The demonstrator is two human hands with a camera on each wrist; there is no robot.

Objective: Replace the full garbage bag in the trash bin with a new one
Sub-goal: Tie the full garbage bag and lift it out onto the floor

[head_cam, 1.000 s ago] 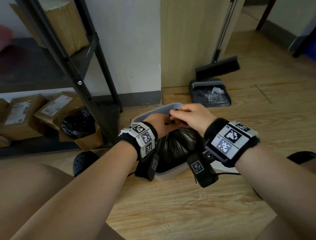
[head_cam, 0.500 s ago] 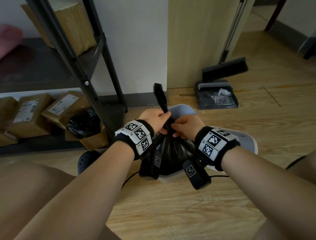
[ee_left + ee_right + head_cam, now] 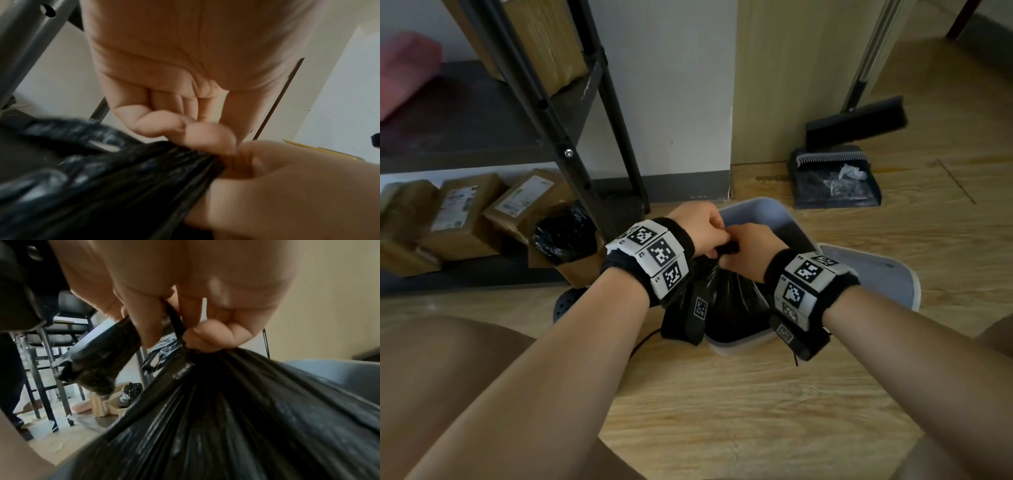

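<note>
Head view shows the bag's tail no longer sticking up: my left hand (image 3: pixel 700 228) and right hand (image 3: pixel 748 251) both pinch the garbage bag (image 3: pixel 726 301) neck, knot nearly tied.

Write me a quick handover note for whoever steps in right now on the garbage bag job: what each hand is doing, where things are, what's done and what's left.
Left hand: pinches the gathered neck of the black garbage bag.
Right hand: grips the same neck, with a strip of the bag running between its fingers.
The bag sits in the grey trash bin on the floor; the bin's lid lies beside it.
Done: lid off, bag mouth gathered. Whether the knot is finished cannot be told.
Left: finish tying, lift the bag out, fit a new one. No new bag can be made out for certain.
</note>
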